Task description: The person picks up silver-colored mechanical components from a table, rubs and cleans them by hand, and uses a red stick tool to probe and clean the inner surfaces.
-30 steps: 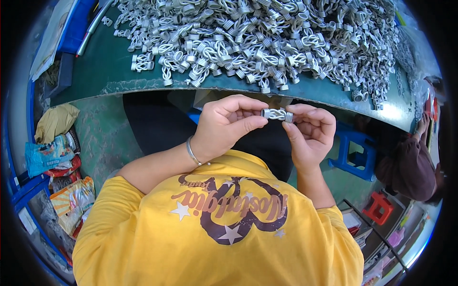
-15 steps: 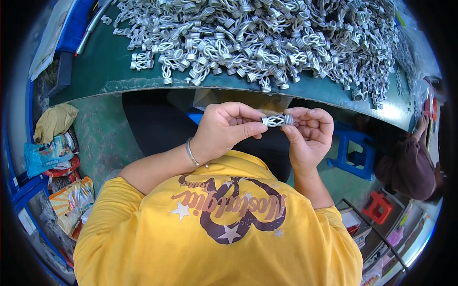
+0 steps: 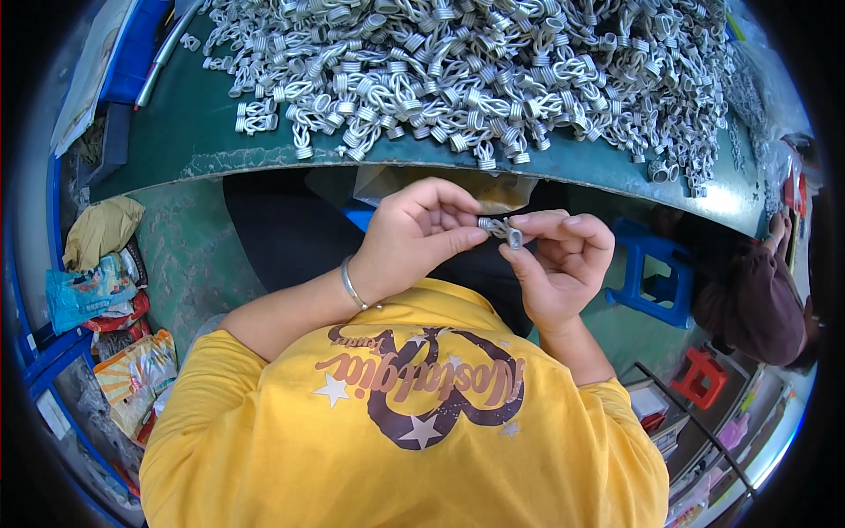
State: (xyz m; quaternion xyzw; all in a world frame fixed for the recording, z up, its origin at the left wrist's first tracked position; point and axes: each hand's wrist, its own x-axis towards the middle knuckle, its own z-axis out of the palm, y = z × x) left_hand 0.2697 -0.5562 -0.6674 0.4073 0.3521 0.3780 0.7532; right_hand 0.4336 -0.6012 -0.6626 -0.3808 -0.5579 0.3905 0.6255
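Note:
Between my two hands, just off the table's near edge, is a small silver link piece with ridged ring ends and a looped middle. My left hand, a metal bangle on its wrist, pinches the left end between thumb and fingers. The thumb and index finger of my right hand close on the right end, whose ring is turned so its opening shows. Beyond them, a large heap of similar silver link pieces covers much of the green table.
A blue stool and a red stool stand at the right, near another person's dark sleeve. Bags are piled at the left. A grey bin sits by the table's left end.
The link piece's right end has been twisted, so its ring opening now shows. My right hand has shifted slightly left and down. My left hand keeps its pinch.

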